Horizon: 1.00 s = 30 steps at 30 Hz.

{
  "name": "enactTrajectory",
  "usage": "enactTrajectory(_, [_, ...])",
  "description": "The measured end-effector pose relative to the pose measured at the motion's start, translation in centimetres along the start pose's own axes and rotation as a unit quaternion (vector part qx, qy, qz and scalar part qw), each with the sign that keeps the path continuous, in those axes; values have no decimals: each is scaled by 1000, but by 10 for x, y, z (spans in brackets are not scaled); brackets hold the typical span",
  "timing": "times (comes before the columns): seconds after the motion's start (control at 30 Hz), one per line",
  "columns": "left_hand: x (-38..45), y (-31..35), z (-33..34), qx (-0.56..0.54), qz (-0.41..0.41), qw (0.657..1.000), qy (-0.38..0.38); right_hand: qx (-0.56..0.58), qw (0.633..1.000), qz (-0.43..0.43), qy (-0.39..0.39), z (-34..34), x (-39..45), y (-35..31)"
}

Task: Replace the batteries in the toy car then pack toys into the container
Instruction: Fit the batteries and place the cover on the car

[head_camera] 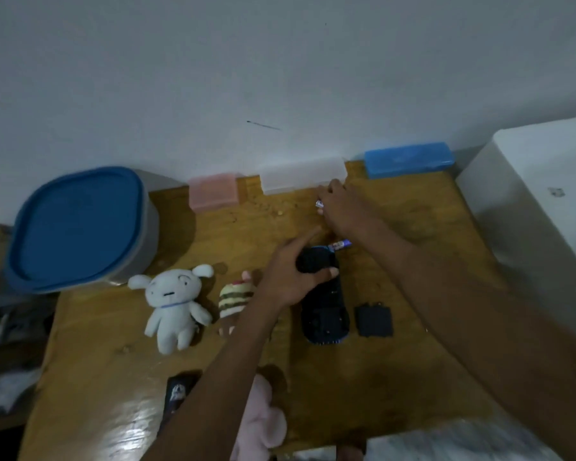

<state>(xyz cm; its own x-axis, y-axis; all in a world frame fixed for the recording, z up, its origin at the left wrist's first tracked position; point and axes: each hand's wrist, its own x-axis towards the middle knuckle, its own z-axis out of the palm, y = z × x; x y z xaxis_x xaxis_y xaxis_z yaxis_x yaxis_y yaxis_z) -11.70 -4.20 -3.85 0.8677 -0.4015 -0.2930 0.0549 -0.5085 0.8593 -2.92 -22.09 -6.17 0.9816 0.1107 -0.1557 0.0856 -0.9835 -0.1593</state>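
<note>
Car (325,314) upside down mid-table, cover (374,320) just right of it. Left hand (290,277) grips car's far end, thumb curled over, index finger straight. Right hand (341,207) farther back, fingers curled round a battery (319,204); grip detail blurred. Second battery (340,244) half hidden under right wrist. Container (77,227) far left, lid on.

Bare wood's sitting open right of the cover (374,320), while plushies (173,302), the tub (80,227) and back-edge cases (302,175) are crowding everything else.
</note>
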Motion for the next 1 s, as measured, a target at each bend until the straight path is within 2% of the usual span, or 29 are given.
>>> enactTrajectory(0.13, [-17,1,10,-3,-19,999,-50,-58,998,-15,-29,-6,-10,-13])
enactTrajectory(0.23, [-31,3,16,29,-41,999,-19,-72,996,-23,-39,-7,-16,-13])
enactTrajectory(0.33, [-44,4,18,57,-59,997,-7,17,998,27,-51,-18,-19,-8])
enactTrajectory(0.47, [-56,9,20,77,-79,992,-66,198,973,117,-6,-35,-36,-3])
enactTrajectory(0.57, [-56,14,22,50,-103,990,-77,249,959,134,-26,-41,-56,-3])
enactTrajectory(0.73, [-59,24,22,-7,-117,992,-55,185,977,101,-15,-33,-75,-1])
enactTrajectory(0.9, [-55,10,18,-63,-90,994,-8,77,997,6,6,-25,-82,5])
enactTrajectory(1.0, [-59,8,11,-102,-66,993,6,9,999,-39,-14,-20,-83,1])
